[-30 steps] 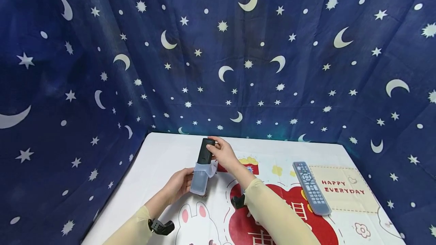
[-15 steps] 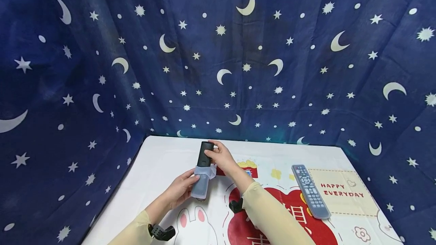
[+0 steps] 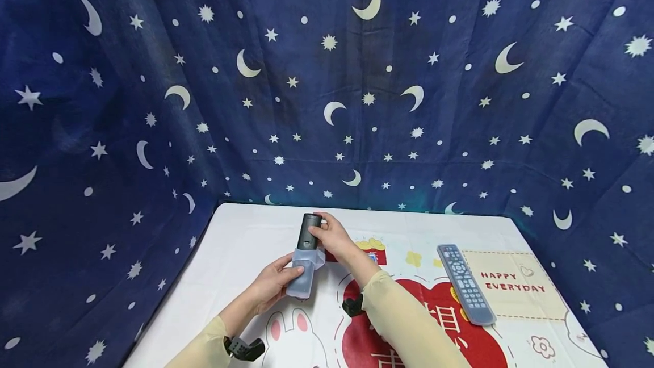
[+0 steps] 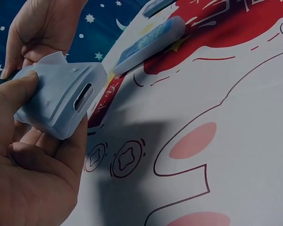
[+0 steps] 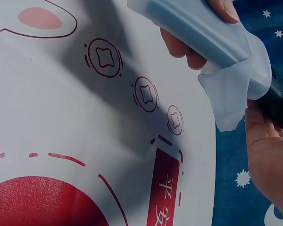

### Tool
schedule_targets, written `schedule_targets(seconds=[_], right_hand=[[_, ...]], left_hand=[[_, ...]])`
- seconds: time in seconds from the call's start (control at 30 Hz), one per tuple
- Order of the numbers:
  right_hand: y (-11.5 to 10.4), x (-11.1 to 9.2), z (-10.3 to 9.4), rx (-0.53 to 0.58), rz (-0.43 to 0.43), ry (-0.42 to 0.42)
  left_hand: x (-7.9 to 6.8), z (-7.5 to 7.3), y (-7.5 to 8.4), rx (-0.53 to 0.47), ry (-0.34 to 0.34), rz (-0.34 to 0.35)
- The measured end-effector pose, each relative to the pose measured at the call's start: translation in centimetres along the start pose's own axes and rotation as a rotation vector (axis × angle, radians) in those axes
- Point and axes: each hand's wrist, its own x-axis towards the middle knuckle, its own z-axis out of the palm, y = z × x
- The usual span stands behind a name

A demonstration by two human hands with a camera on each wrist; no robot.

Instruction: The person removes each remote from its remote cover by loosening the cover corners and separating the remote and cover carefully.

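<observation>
Curtain point(image 3: 327, 84), starry, backs printed tablecloth point(image 3: 250, 234) (left grip point(image 3: 272, 284) holds sleeve point(image 3: 302, 285), right grip point(image 3: 335, 238) black remote point(image 3: 306, 237)).

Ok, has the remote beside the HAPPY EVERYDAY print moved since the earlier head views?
No, the remote lies the same way against the cream HAPPY EVERYDAY panel; only the whole view shifted slightly.

A starry blue drape point(image 3: 301, 109), apparently cloth, backs the white table point(image 3: 255, 237).

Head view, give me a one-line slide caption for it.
Left hand holds a translucent sleeve while the right hand grips the black device partly inside it.
</observation>
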Motion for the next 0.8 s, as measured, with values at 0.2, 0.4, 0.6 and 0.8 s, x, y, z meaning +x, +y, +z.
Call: schedule_targets(seconds=[0.2,0.4,0.6,0.8], right_hand=[[-0.2,0.4,0.0,0.002,0.002,0.016],[-0.1,0.7,-0.2,0.012,0.005,0.030],[-0.3,0.7,0.0,0.028,0.006,0.032],[0.4,0.8,0.0,0.044,0.016,0.039]], left_hand=[[0.0,0.2,0.2,0.014,0.011,0.007],[-0.3,0.3,0.0,-0.011,0.002,-0.008],[-0.7,0.2,-0.1,-0.013,0.006,-0.010],[-1.2,0.1,-0.4,-0.018,0.001,-0.018]])
